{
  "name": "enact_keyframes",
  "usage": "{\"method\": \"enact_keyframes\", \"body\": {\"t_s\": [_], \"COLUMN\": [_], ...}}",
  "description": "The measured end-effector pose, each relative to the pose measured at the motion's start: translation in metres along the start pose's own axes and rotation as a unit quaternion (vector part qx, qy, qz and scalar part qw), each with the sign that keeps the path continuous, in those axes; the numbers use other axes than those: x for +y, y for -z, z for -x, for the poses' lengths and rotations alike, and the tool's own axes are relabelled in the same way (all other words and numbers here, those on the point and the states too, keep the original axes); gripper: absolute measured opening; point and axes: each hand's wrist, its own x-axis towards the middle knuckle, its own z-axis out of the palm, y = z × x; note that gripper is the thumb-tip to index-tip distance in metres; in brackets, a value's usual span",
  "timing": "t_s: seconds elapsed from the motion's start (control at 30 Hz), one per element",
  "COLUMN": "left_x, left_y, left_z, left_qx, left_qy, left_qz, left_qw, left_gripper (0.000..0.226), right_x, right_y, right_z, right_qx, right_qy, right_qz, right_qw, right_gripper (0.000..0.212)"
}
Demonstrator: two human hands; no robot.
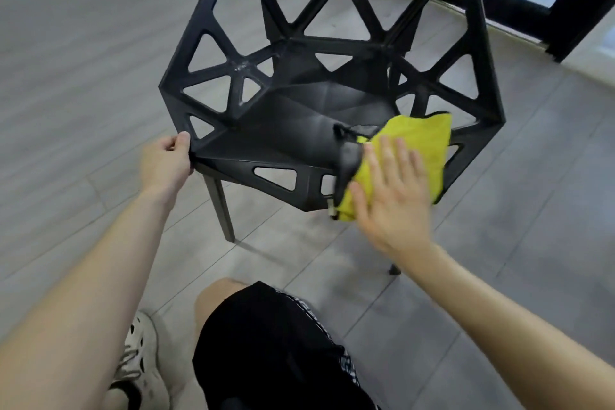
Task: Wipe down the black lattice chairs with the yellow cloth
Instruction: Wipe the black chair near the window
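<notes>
A black lattice chair (286, 130) with triangular openings stands on the floor in front of me, its seat facing me. My left hand (166, 160) grips the seat's front left corner, thumb on top. A yellow cloth (422, 143) with a dark edge lies on the seat's front right corner, partly draped over the rim. My right hand (389, 190) presses flat on the cloth with straight, spread fingers.
Grey plank floor (83, 60) surrounds the chair. A black door or window frame (572, 13) runs along the far right behind the chair. My knee in black shorts (266, 343) and a white shoe (139, 359) are at the bottom.
</notes>
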Motion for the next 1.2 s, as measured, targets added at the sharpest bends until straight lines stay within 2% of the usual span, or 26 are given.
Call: {"method": "enact_keyframes", "body": {"t_s": [0.1,0.2,0.27,0.33,0.43,0.5,0.63,0.83,0.93,1.03,1.1,1.17,1.2], "left_x": [0.002,0.002,-0.006,-0.013,-0.016,-0.01,-0.003,0.0,-0.015,-0.03,-0.013,0.002,0.009], "left_y": [-0.004,-0.007,-0.009,-0.01,-0.015,-0.019,-0.02,-0.011,-0.008,-0.005,-0.002,-0.002,-0.002], "left_z": [0.001,0.002,-0.002,-0.007,-0.004,0.007,0.018,0.019,-0.001,-0.019,-0.003,0.017,0.027], "left_qx": [0.01,0.026,0.047,0.068,0.087,0.094,0.087,0.054,0.03,-0.002,0.003,0.02,0.054], "left_qy": [0.006,0.01,0.001,-0.015,-0.04,-0.05,-0.062,-0.057,-0.042,-0.026,-0.026,-0.054,-0.084], "left_qz": [0.007,0.014,-0.004,-0.024,-0.034,-0.03,-0.027,-0.039,-0.013,-0.001,-0.028,-0.088,-0.117], "left_qw": [1.0,1.0,0.999,0.997,0.995,0.994,0.994,0.996,0.999,1.0,0.999,0.994,0.988], "left_gripper": [0.038,0.04,0.045,0.049,0.053,0.053,0.054,0.053,0.057,0.056,0.056,0.043,0.032], "right_x": [-0.086,-0.112,-0.083,-0.024,0.078,0.101,0.031,-0.135,-0.159,-0.129,-0.077,-0.015,0.01], "right_y": [-0.014,-0.016,-0.015,-0.008,0.023,0.036,0.015,-0.02,-0.023,-0.016,-0.01,0.003,0.012], "right_z": [-0.036,-0.057,-0.05,-0.033,-0.005,0.002,-0.019,-0.099,-0.122,-0.119,-0.109,-0.091,-0.082], "right_qx": [-0.026,-0.064,-0.065,-0.056,-0.035,-0.041,-0.061,-0.177,-0.234,-0.262,-0.267,-0.254,-0.252], "right_qy": [0.063,0.104,0.117,0.099,0.043,0.027,-0.028,0.021,0.035,0.041,0.003,-0.044,-0.06], "right_qz": [-0.018,-0.022,-0.049,-0.057,-0.007,0.019,0.003,-0.043,-0.052,-0.054,-0.052,-0.03,-0.017], "right_qw": [0.997,0.992,0.99,0.992,0.998,0.999,0.998,0.983,0.97,0.963,0.962,0.966,0.966], "right_gripper": [0.067,0.066,0.062,0.058,0.053,0.052,0.057,0.072,0.074,0.075,0.072,0.077,0.079]}}
